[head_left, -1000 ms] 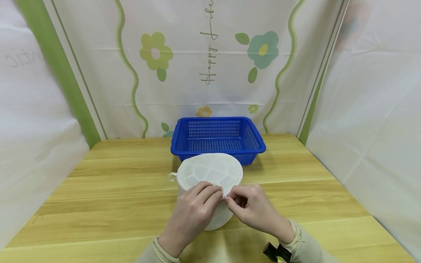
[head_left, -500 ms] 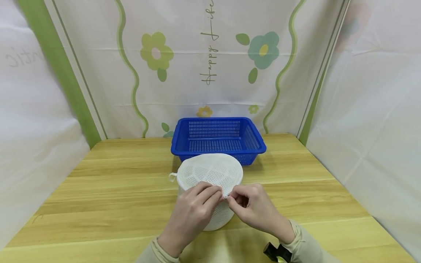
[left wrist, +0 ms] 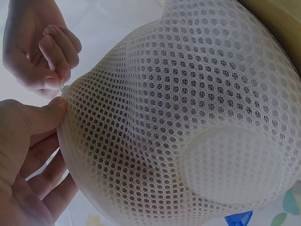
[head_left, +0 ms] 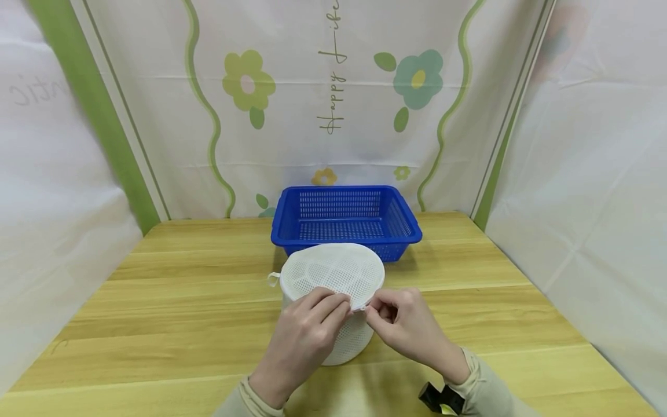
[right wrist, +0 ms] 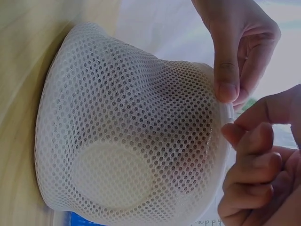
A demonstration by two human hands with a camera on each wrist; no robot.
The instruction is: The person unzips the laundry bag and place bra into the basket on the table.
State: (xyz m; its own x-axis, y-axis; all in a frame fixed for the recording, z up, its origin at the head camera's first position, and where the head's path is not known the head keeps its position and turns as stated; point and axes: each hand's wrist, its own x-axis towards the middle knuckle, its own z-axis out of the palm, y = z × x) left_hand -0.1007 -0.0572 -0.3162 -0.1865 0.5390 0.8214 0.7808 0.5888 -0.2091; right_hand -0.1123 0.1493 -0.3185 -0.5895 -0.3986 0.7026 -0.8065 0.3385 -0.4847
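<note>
A white mesh laundry bag (head_left: 333, 267), drum-shaped, stands on the table with its round top facing up. My left hand (head_left: 311, 329) pinches the near rim of that top, thumb on the mesh side in the left wrist view. Just to its right, my right hand (head_left: 409, 327) pinches a tiny piece at the zipper edge (right wrist: 226, 115), apparently the zipper pull; the fingertips mostly cover it. Both wrist views show the bag's side wall dented, with a pale round patch (left wrist: 230, 165) low on it. A small white loop (head_left: 273, 280) sticks out at the bag's left.
Behind the bag sits a blue perforated plastic basket (head_left: 346, 237), close to it. The wooden table (head_left: 172, 313) is bounded by a printed cloth (head_left: 333, 150) at the back and white cloth on both sides. A black strapped device (head_left: 442, 398) is on my right wrist.
My right hand has shifted slightly right along the bag's rim, widening the gap to my left hand. The left hand, bag and basket stay in place.
</note>
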